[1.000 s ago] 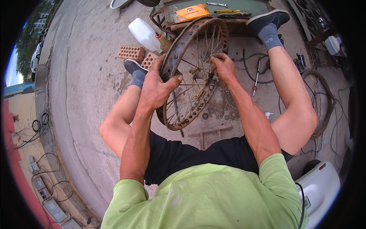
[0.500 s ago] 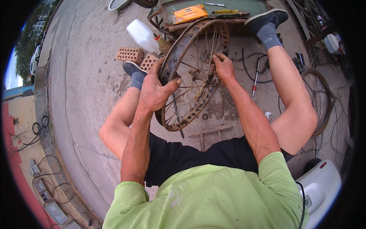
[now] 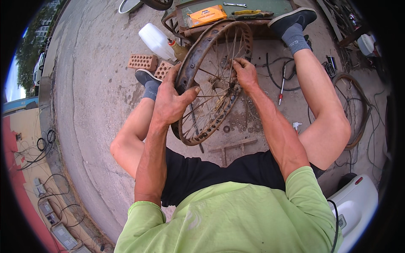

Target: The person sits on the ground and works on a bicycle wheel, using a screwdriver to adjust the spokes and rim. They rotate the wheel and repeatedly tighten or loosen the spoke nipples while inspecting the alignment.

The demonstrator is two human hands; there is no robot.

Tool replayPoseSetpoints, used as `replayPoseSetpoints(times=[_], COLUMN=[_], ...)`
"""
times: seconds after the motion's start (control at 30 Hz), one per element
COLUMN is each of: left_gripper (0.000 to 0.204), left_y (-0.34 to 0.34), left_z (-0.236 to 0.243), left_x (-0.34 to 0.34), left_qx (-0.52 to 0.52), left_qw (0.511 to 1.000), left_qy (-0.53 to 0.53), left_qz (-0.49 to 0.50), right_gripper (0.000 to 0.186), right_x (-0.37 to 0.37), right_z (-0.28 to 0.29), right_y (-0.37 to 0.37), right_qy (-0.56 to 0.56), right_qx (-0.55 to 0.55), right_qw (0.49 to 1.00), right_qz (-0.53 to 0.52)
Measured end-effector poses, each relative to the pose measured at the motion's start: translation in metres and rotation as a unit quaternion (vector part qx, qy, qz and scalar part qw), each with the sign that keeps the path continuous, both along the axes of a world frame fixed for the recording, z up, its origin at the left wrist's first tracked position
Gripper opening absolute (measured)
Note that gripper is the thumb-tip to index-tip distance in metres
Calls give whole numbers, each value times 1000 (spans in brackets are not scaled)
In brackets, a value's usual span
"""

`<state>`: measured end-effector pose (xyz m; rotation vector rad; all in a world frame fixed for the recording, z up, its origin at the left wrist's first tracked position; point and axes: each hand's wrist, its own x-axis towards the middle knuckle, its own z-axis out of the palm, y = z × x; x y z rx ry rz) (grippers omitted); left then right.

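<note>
Head view: your left grip (image 3: 171, 101) clasps the rusty wheel rim (image 3: 197, 55) at nine o'clock. Right grip (image 3: 245, 75) pinches the spokes (image 3: 207, 74) near two o'clock.

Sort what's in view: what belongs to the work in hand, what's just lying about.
Work in hand:
rusty spoked wheel, left hand gripping its rim, right hand at its spokes;
perhaps the wrench and yellow-handled tool, laid out close by.

Apparently just lying about:
two perforated bricks;
white plastic container.
</note>
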<state>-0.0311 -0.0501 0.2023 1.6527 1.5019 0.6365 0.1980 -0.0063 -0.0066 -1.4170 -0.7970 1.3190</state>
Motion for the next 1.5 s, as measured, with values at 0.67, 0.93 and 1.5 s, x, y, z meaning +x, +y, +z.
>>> replayPoseSetpoints(times=[0.67,0.93,1.5], left_gripper=[83,84,74], left_y=[-12,-15,-88], left_z=[3,1,-56], left_x=[5,6,11], left_qx=[-15,-13,20], left_qw=[999,999,982], left_qy=[15,19,-185], left_qz=[-46,-34,-17], right_gripper=[25,48,33], right_x=[45,45,61], right_z=[6,12,90], right_y=[37,16,16], right_qy=[-112,-25,-201], right_qx=[-63,-57,-16], right_qw=[909,929,912], right_qz=[397,366,356])
